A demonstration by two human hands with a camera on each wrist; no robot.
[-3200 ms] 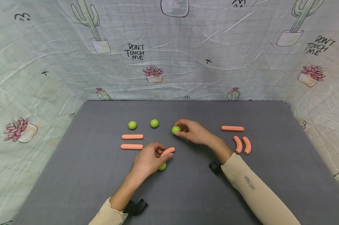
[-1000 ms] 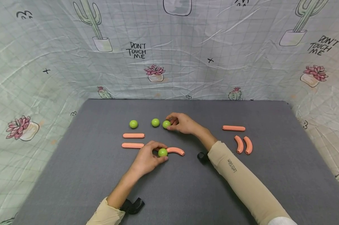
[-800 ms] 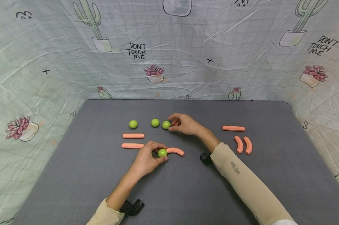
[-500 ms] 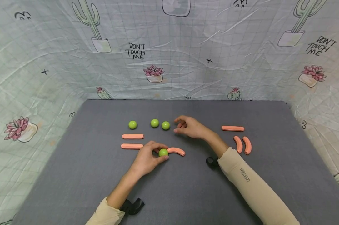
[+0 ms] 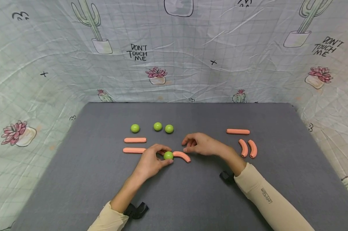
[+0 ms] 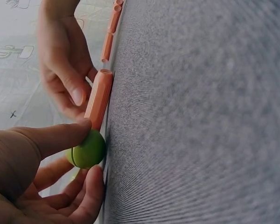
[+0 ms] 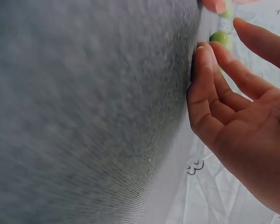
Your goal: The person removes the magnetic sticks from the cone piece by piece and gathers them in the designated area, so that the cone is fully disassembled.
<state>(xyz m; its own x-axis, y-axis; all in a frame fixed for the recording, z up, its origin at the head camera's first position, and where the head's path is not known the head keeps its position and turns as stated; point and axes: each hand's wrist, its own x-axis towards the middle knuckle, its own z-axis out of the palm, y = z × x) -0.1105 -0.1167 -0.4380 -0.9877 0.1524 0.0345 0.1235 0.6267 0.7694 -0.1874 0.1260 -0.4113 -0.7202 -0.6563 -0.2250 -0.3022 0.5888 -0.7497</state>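
Observation:
My left hand (image 5: 152, 161) pinches a shiny green ball (image 5: 168, 155) between thumb and fingers, low on the grey table. In the left wrist view the thumb lies on one side of the green ball (image 6: 87, 150). A curved orange piece (image 5: 182, 156), ribbed like a small sausage, lies against the ball's right side. Just beyond that piece's right end hovers my right hand (image 5: 204, 144), fingers loosely bent and apart, with nothing between them. The right wrist view shows the right hand (image 7: 242, 102) holding nothing, a green ball (image 7: 220, 39) beyond its fingertips.
Behind the hands sit three more green balls (image 5: 157, 126). Two straight orange pieces (image 5: 135, 140) lie to the left, one partly behind my left hand. On the right are a straight orange piece (image 5: 238, 131) and two curved ones (image 5: 243, 148). Printed cloth rises behind the table (image 5: 191, 199).
The right hand set a green ball beside the back ones, let go, and moved right and nearer. Earlier the left hand let go of the curved piece and took the front ball, shifting it back.

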